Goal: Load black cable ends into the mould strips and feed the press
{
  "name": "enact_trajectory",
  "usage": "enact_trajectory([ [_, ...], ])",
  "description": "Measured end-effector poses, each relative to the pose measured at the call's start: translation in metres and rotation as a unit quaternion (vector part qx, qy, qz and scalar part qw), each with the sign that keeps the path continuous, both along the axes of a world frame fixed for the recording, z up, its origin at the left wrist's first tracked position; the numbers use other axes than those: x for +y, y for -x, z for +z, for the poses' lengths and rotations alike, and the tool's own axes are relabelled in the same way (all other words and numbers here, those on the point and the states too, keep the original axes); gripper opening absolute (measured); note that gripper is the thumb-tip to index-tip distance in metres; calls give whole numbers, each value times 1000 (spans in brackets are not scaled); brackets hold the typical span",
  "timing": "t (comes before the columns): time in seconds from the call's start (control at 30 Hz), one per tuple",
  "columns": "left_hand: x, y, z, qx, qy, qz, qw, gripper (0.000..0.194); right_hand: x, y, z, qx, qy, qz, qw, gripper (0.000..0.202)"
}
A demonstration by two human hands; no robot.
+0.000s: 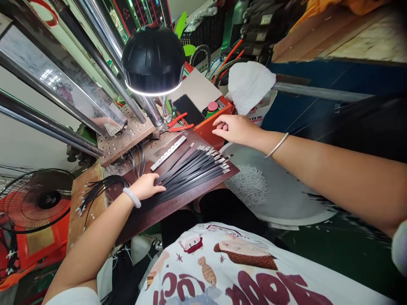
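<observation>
Flat black cables with silvery metal connector ends lie fanned out side by side on a dark reddish-brown board. My left hand, a pale bangle at its wrist, is closed with thumb and fingers on cables at the near left part of the fan. Its palm side is hidden. Beyond the fan lies a white slotted strip. Above the board's right far corner, beside an orange-red box, my right hand hangs in the air. Its fingers are loosely bent, thumb apart from the index finger, with nothing visible between them.
A black lamp shines over the bench, near a press with metal columns. Red-handled pliers and a phone lie behind the board. A round pale tub with small white pieces stands right; a fan stands left.
</observation>
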State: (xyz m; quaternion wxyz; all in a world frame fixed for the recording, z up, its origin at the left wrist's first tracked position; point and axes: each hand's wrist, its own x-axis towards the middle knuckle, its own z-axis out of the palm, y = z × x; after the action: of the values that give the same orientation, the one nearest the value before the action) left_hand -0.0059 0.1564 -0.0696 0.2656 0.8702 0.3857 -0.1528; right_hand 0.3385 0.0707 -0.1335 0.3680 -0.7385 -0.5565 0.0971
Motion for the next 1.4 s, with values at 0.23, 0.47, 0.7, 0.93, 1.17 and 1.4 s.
enact_trajectory([
  [0.23,11,-4,11,-132,302,114,937,44,3,4,2,3,-1,5,1000,19],
  [0.47,15,-40,7,-180,386,151,892,47,3,26,22,24,-19,50,998,17],
  [0.7,21,-44,-3,-198,372,128,898,38,1,33,32,47,-5,57,997,17],
  [0.93,22,-43,0,-163,380,170,895,36,1,71,40,17,-90,120,988,22],
  [1.17,17,-43,3,-215,369,130,895,38,5,132,34,-151,-125,334,922,29],
  [1.4,30,-7,7,-231,147,121,954,37,18,119,24,-331,1,233,914,29],
])
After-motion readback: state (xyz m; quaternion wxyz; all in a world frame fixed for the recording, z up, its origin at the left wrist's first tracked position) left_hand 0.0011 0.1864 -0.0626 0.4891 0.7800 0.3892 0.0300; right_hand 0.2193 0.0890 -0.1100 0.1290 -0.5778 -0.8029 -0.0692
